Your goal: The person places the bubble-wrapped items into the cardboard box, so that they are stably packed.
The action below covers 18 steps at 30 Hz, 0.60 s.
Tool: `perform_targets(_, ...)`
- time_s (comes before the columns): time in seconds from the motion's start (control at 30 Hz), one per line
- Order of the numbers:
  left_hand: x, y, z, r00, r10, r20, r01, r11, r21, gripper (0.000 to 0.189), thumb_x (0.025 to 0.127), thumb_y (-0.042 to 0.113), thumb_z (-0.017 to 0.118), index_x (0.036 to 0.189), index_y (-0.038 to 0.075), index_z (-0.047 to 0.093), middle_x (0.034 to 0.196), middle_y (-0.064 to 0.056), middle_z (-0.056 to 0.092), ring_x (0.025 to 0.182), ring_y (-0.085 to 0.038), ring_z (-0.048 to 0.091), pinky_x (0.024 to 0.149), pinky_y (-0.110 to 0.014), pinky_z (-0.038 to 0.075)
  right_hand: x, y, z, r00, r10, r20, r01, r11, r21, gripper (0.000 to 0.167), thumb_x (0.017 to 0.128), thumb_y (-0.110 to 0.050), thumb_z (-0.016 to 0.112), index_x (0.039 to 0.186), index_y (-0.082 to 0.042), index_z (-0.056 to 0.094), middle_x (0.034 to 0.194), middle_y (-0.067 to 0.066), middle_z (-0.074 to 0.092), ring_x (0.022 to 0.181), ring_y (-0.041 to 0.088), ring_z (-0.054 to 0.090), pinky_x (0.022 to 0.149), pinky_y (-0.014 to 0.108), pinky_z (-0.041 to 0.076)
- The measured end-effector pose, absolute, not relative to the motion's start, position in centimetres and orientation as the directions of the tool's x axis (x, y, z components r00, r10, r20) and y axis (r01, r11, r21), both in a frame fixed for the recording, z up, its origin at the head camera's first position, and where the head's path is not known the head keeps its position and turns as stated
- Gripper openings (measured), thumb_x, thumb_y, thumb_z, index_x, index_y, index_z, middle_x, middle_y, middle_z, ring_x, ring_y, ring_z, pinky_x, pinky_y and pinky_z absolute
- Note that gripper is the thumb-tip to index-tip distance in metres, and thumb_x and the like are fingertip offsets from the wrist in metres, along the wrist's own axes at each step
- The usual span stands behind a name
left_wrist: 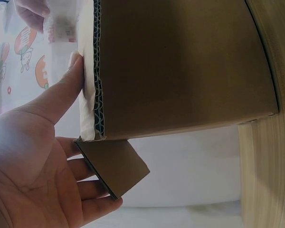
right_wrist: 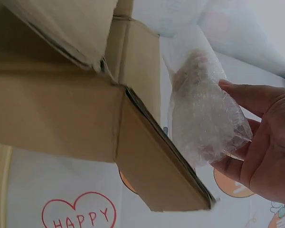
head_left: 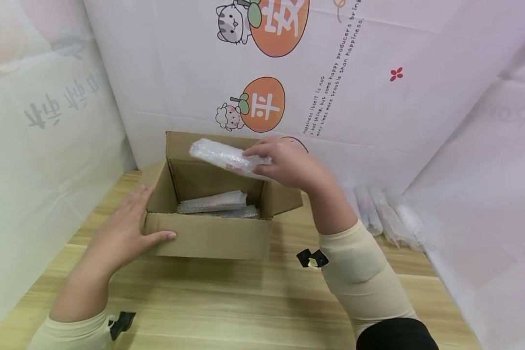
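A brown cardboard box [head_left: 210,238] stands on the table with its flaps spread. My left hand [head_left: 120,228] rests at the box's left front corner, thumb along the front and fingers against the left flap; the left wrist view shows those fingers behind the flap [left_wrist: 116,164]. Above the box's back right part, my right hand [head_left: 286,163] pinches a clear bubble-wrap package [head_left: 220,153] by its right end. Its contents are unclear, though some red marking shows. Inside the box lie bubble-wrapped packages [head_left: 212,201], partly hidden by the front wall.
More clear wrapped packages [head_left: 389,216] lie at the right, beside the right-hand sheet. A printed white sheet [head_left: 354,87] hangs close behind the box, with further sheets at both sides. The wooden table [head_left: 227,301] extends in front of the box.
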<state>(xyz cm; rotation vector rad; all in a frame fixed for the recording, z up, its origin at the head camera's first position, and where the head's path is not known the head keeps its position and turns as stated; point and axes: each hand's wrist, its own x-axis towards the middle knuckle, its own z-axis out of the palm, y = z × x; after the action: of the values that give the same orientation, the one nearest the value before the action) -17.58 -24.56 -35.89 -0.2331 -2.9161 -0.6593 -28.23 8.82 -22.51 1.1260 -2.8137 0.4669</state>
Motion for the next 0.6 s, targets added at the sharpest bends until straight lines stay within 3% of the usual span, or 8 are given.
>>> perform_targets(0.27,-17.5,-24.6,-35.9,-0.978,0.119,0.168,0.18,0.891,0.416,0.124,0.074,0.079,0.061,0.159,0.011,0.002,0.165,-0.015,-0.002,0.149,-0.045,0.006,0.112,-0.072,0.017,-28.2,7.1,-24.1,-0.651,-0.754,0.087,-0.745,0.613,-0.263,0.035,0.094,-0.02,0.067,0.129,-0.021,0.066,0.129,-0.005,0.061,0.115,0.01,0.057,0.097,0.029,0.049)
perform_targets(0.6,-17.6,-24.7,-36.1,-0.978,0.12,0.173,0.183,0.891,0.415,0.124,0.074,0.079,0.061,0.159,0.011,0.001,0.165,-0.014,-0.003,0.149,-0.045,0.005,0.112,-0.072,0.017,-27.9,5.9,-25.4,-0.642,-0.767,0.001,-0.74,0.619,-0.263,0.033,0.094,-0.02,0.067,0.126,-0.023,0.067,0.128,-0.008,0.062,0.114,0.008,0.058,0.098,0.029,0.049)
